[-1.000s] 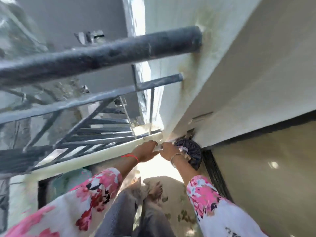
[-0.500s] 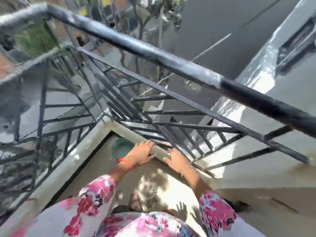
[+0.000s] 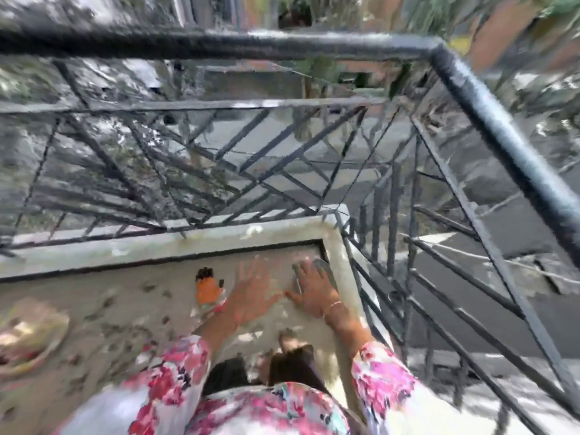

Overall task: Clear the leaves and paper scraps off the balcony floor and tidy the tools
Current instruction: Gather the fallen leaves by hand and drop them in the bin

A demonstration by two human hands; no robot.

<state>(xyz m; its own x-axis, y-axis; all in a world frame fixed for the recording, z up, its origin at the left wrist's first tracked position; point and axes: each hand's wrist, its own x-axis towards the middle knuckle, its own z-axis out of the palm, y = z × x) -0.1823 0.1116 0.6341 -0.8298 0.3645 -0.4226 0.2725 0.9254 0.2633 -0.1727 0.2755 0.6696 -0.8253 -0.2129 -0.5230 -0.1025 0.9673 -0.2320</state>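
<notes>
View has swung from railing panel to balcony corner. Left hand (image 3: 251, 293) and right hand (image 3: 314, 291) now off the ledge, both spread flat, empty, over the floor (image 3: 125, 296). Orange glove (image 3: 207, 288) just left of left fingers; leaves (image 3: 125, 328) scattered further left.

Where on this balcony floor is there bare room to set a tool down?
Bare floor runs along the kerb, left of the orange glove. Crowded: scattered leaves lower left by the basket; both open hands fill the corner.
</notes>
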